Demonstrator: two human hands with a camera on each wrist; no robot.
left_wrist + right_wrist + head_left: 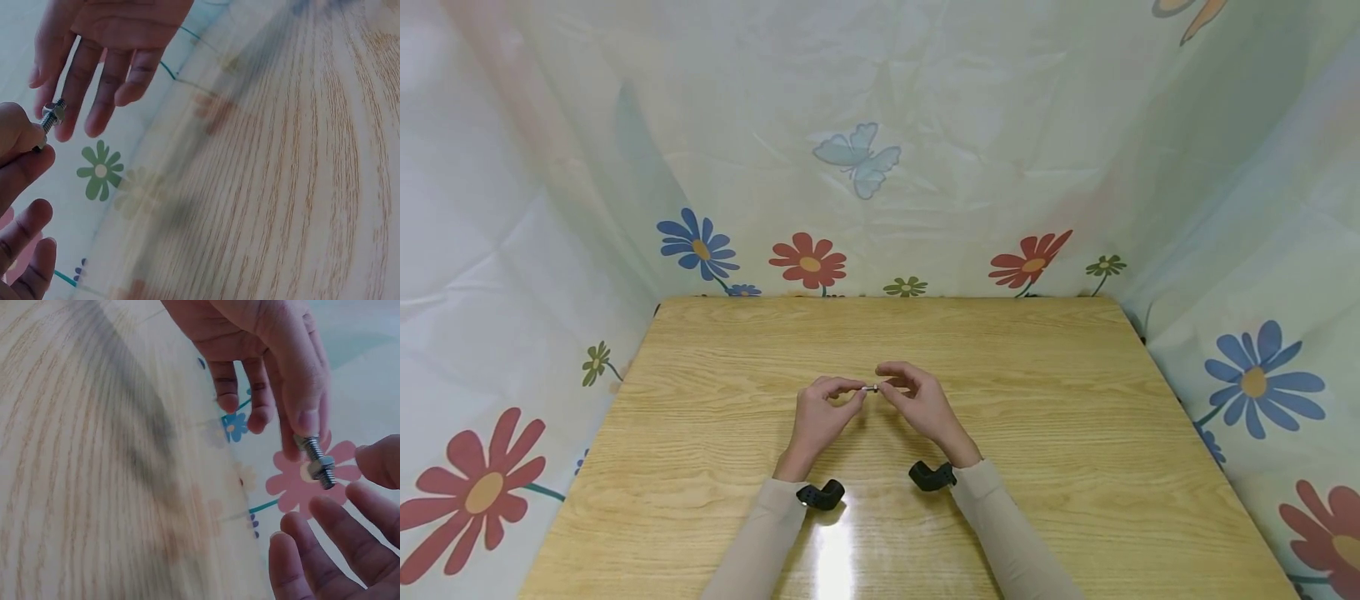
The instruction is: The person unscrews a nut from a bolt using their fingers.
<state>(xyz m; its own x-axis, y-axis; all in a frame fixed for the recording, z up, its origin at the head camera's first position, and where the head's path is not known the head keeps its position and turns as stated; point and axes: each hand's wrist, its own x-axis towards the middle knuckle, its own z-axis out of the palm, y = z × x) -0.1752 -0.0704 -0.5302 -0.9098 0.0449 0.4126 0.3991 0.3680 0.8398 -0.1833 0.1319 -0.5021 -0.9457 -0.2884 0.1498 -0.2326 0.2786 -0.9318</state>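
Observation:
A metal bolt is pinched between the thumb and fingertips of my left hand, held above the table. Threaded onto the bolt's shaft is a nut, with a short length of thread poking out beyond it. In the left wrist view the bolt's lower end disappears between the left fingertips. My right hand hovers close by, thumb and fingers spread around the nut's end. A small gap shows between the right fingertips and the nut in the right wrist view.
The wooden table lies beneath both hands. Light curtains with printed flowers stand behind it and on both sides. Each wrist carries a black camera, one being the left wrist camera.

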